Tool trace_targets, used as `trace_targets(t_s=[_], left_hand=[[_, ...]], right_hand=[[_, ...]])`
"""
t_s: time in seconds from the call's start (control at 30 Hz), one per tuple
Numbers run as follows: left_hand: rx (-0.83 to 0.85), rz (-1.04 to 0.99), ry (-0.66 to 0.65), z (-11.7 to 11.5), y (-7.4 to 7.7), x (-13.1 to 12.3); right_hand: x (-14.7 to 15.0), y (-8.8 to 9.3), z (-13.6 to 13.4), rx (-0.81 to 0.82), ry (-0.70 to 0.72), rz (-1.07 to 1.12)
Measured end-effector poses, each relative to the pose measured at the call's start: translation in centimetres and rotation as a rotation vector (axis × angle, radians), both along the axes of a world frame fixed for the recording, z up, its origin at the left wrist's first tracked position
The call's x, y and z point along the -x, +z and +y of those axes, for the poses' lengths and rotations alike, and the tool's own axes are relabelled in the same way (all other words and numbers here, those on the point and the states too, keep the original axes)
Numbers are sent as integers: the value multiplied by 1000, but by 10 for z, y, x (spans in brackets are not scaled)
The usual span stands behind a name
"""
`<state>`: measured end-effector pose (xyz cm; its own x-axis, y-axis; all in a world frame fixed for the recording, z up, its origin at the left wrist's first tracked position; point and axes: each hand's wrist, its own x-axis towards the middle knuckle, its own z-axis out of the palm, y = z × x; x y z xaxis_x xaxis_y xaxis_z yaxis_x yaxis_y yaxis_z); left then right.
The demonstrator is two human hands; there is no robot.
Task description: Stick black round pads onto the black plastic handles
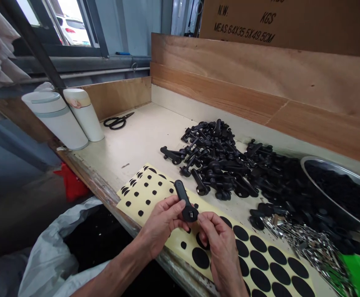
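My left hand (163, 220) grips a black plastic arm-shaped piece (182, 194) between thumb and fingers, its narrow end pointing up and away. At the wide round end, a small metal bit shows in the middle. My right hand (220, 243) pinches the edge of that round end; whether something small is also between its fingertips cannot be made out. Under both hands lie pale yellow sheets (141, 197) with black round stickers, small dots at the left and large discs at the right. Just beyond is a heap of similar black pieces (214, 165).
Small metal parts (310, 243) lie at the right, near a green object (358, 272) and a steel bowl (306, 166) of black parts. Scissors (118, 122) and two white bottles (58, 119) stand or lie at left. A white bag (46, 251) hangs below the table edge.
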<state>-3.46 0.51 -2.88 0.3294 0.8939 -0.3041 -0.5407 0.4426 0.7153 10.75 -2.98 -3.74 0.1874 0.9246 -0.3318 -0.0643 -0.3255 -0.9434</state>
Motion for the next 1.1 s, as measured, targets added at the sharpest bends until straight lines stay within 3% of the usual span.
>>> trace_targets(t_s=[0.3, 0.5, 0.6, 0.7, 0.93, 1.1], left_hand=[[-16, 37, 21, -2, 6, 0], [-40, 199, 109, -8, 3, -7], [-45, 262, 137, -11, 3, -10], [-58, 296, 141, -13, 2, -12], [-91, 310, 151, -15, 2, -14], [-92, 303, 169, -15, 3, -14]], right_hand=[[2, 5, 1, -135, 0, -226], [6, 6, -4, -446, 31, -905], [10, 9, -7, -475, 51, -1277], [11, 12, -9, -482, 88, -1510], [7, 28, -11, -445, 215, -1687], [9, 33, -7, -447, 227, -1757]])
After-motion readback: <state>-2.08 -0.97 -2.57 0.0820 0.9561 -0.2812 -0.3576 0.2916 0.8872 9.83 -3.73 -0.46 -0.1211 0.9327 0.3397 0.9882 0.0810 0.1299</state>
